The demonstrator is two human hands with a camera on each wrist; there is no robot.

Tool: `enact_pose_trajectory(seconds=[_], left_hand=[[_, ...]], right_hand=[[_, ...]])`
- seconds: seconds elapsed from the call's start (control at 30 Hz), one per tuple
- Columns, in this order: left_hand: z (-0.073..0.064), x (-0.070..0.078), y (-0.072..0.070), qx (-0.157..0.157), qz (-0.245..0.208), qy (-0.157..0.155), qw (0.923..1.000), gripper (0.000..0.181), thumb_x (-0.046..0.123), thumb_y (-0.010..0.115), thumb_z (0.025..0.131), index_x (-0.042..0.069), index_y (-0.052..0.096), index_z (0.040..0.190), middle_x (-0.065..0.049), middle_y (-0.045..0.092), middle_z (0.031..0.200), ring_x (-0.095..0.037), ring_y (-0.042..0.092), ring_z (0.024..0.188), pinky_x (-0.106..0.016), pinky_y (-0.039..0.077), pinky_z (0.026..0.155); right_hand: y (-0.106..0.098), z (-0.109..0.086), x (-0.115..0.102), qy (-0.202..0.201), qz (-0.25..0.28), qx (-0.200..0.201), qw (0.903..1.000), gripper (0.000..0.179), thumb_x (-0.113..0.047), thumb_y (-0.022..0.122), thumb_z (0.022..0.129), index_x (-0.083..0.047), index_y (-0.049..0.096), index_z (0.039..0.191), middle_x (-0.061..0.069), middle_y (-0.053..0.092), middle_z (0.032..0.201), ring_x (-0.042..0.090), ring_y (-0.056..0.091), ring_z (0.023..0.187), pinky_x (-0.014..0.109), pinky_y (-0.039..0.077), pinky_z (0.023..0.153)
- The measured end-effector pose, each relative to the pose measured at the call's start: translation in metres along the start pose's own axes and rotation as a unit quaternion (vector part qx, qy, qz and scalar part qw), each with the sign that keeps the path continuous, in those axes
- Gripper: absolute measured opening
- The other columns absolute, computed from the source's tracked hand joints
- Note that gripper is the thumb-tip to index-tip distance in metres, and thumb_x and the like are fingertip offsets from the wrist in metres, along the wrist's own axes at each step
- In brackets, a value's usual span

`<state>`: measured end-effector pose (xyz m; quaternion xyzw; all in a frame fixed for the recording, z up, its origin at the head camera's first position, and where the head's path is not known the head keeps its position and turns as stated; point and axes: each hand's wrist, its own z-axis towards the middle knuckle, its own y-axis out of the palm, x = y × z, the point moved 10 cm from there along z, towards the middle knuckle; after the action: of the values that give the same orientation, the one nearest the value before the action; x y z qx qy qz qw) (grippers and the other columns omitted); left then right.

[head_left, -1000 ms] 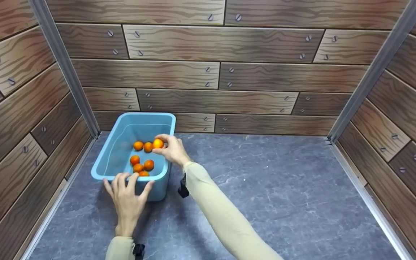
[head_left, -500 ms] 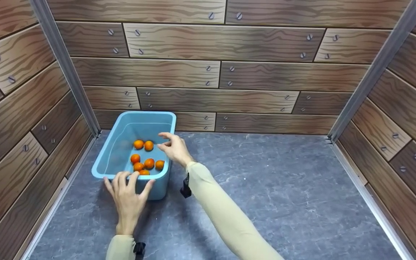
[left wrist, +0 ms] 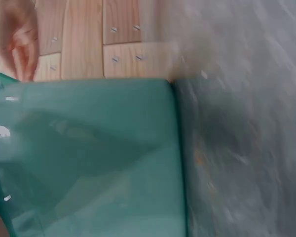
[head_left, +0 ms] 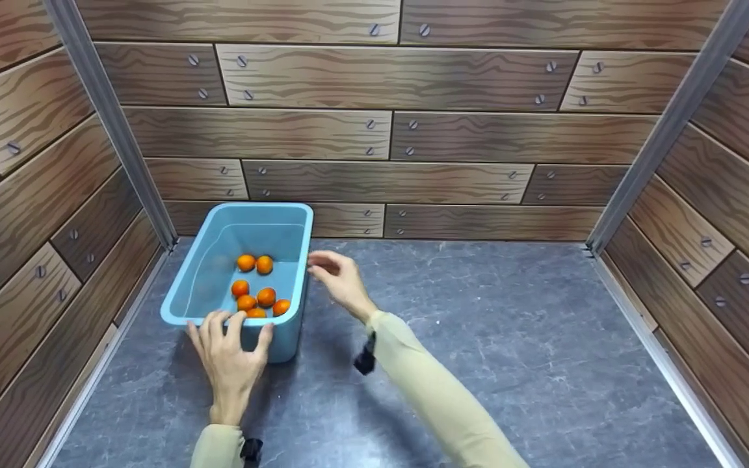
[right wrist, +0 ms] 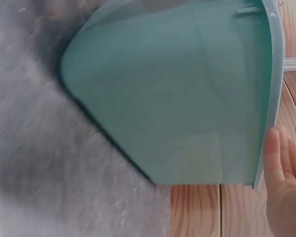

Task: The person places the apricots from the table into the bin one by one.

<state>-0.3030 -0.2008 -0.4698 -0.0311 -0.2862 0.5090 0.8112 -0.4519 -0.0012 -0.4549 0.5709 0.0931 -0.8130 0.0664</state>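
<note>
A light blue plastic bin [head_left: 176, 300] stands at the far left, with several small tangerines [head_left: 266, 297] on its floor, most towards the near end. My left hand [head_left: 228, 372] holds the near rim, fingers hooked over it and thumb on the outer side. To the right of the bin hovers my right hand [head_left: 343, 283], fingers loosely bent around nothing, tips by the right rim; I cannot tell whether they touch it. In the left wrist view the bin's outer wall [left wrist: 89, 148] fills much of the picture. The right wrist view shows my right fingers [right wrist: 274, 155] beside the rim.
Plank-patterned walls [head_left: 322, 133] enclose the back and both sides, with grey metal posts [head_left: 111, 123] in the corners. The bin stands near the left and back walls. Grey marbled floor [head_left: 498, 338] stretches to its right.
My right hand held a tangerine over the bin, let it go inside, then drew back to the right past the rim. That tangerine lies near the close right corner. The left hand stays put.
</note>
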Motion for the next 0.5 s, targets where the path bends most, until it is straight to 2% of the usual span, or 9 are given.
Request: enact_pose_trajectory(seconds=[0.1, 0.23, 0.3, 0.4, 0.5], left_hand=[[0.003, 0.002, -0.001, 0.017, -0.009, -0.027, 0.9994, 0.041, 0.044, 0.068, 0.086, 0.003, 0.067, 0.093, -0.019, 0.059, 0.101, -0.039, 0.05, 0.115, -0.062, 0.011, 0.118], [0.006, 0.013, 0.0, 0.026, -0.005, -0.035, 0.9991, 0.03, 0.029, 0.071, 0.086, 0.003, 0.068, 0.099, -0.019, 0.062, 0.101, -0.038, 0.052, 0.115, -0.059, 0.018, 0.117], [0.007, 0.025, 0.004, 0.022, -0.004, -0.019, 0.9996, 0.03, 0.026, 0.071, 0.086, 0.003, 0.068, 0.104, -0.018, 0.063, 0.103, -0.038, 0.053, 0.114, -0.059, 0.022, 0.115], [0.008, 0.048, 0.014, 0.009, -0.009, 0.026, 0.9996, 0.033, 0.025, 0.072, 0.084, 0.002, 0.069, 0.108, -0.018, 0.064, 0.106, -0.038, 0.055, 0.112, -0.059, 0.027, 0.111], [0.005, 0.075, 0.027, -0.01, -0.016, 0.079, 0.9967, 0.037, 0.024, 0.073, 0.082, 0.002, 0.068, 0.111, -0.018, 0.064, 0.109, -0.039, 0.056, 0.112, -0.059, 0.032, 0.108]], right_hand=[[-0.017, -0.01, 0.008, 0.003, 0.022, 0.016, 0.9996, 0.029, 0.005, 0.059, 0.093, 0.012, 0.06, 0.122, 0.031, 0.064, 0.117, 0.043, 0.063, 0.109, 0.05, 0.054, 0.091], [-0.043, -0.024, 0.018, 0.012, -0.003, 0.037, 0.9992, 0.031, 0.006, 0.058, 0.094, 0.014, 0.058, 0.123, 0.031, 0.063, 0.118, 0.045, 0.061, 0.112, 0.05, 0.052, 0.094], [-0.057, -0.032, 0.021, 0.013, -0.031, 0.046, 0.9984, 0.032, 0.001, 0.059, 0.094, 0.012, 0.059, 0.124, 0.029, 0.064, 0.119, 0.042, 0.062, 0.113, 0.046, 0.051, 0.097], [-0.076, -0.047, 0.022, 0.018, -0.085, 0.045, 0.9952, 0.035, -0.008, 0.059, 0.097, 0.006, 0.058, 0.129, 0.024, 0.063, 0.125, 0.038, 0.06, 0.118, 0.044, 0.047, 0.103], [-0.096, -0.064, 0.025, 0.038, -0.164, 0.038, 0.9851, 0.041, -0.02, 0.057, 0.1, -0.001, 0.055, 0.136, 0.018, 0.059, 0.135, 0.035, 0.053, 0.128, 0.048, 0.042, 0.108]])
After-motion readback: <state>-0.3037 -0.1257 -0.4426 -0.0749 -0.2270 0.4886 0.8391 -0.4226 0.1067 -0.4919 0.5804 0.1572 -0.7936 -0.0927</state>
